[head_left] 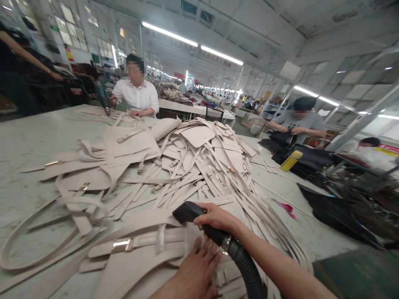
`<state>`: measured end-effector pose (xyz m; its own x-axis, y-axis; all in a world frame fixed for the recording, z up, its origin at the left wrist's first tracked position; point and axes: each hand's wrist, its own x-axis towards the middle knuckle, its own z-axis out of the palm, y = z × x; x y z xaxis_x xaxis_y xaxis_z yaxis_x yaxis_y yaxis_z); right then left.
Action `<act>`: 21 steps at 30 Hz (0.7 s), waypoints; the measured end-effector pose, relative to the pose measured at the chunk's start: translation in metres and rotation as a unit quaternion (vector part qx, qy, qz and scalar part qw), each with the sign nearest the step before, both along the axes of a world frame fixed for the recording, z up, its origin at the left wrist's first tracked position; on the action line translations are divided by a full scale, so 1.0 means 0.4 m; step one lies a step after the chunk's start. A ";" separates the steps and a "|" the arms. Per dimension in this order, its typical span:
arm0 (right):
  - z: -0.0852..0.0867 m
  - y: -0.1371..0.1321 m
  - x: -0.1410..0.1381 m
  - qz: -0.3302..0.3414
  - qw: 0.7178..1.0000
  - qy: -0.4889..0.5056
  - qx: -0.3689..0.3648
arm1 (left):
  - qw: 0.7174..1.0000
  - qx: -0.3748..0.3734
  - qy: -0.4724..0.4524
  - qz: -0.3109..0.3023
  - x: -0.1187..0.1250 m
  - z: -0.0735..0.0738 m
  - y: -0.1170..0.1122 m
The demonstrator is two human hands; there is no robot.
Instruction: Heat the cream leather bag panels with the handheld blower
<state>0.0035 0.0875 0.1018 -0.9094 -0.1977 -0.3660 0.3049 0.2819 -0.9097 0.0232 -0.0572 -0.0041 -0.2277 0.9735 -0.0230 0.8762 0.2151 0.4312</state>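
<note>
The right hand [215,218] wraps around a curved black plastic nozzle [186,211], while the left hand [198,263], spread flat, steadies the beige leather-like strapped panel [137,274] on the pale green worktable [34,128], probably light, floppy, best held at its edge.

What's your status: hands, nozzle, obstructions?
Right hand gripping black nozzle. Left hand spread on beige pieces. Beige strap heap just beyond.

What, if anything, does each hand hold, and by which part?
Right hand: the black tool, by its handle. Left hand: nothing visible; it rests on the beige material.
</note>
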 end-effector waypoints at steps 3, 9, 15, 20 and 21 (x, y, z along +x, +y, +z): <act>0.014 0.017 0.034 0.013 1.000 -0.016 0.013 | 1.000 -0.002 -0.002 -0.004 -0.002 -0.015 -0.001; -0.017 -0.024 -0.046 -0.022 0.999 -0.026 0.030 | 1.000 0.007 0.008 -0.020 0.004 0.025 -0.011; 0.034 -0.064 -0.158 -0.015 0.997 -0.006 0.081 | 0.999 -0.033 0.017 -0.019 0.014 0.042 -0.009; 0.037 -0.025 -0.095 -0.005 0.995 -0.006 0.103 | 0.998 -0.037 0.041 -0.017 0.022 0.042 -0.007; 0.027 -0.024 -0.086 -0.004 0.994 -0.010 0.108 | 0.998 -0.039 0.043 -0.017 0.024 0.043 -0.005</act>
